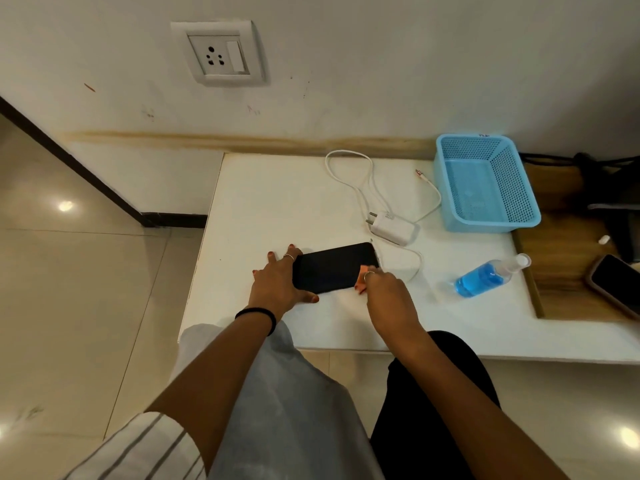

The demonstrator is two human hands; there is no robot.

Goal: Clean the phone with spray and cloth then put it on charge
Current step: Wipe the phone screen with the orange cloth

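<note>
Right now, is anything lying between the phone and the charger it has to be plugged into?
Nothing visible. The phone lies flat under both hands; the charger sits just beyond its far right corner on bare table, and its cable loops beside the phone. The spray bottle lies off to the right.

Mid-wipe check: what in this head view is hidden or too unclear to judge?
- Cloth: mostly hidden under the right hand; only an orange corner shows.
- Phone: left end covered by the left hand; smears on the dark screen too faint to tell.
- Second phone: cut off by the right edge.
- Cable tip: too small to identify.
- Spray bottle nozzle: blurred.
</note>
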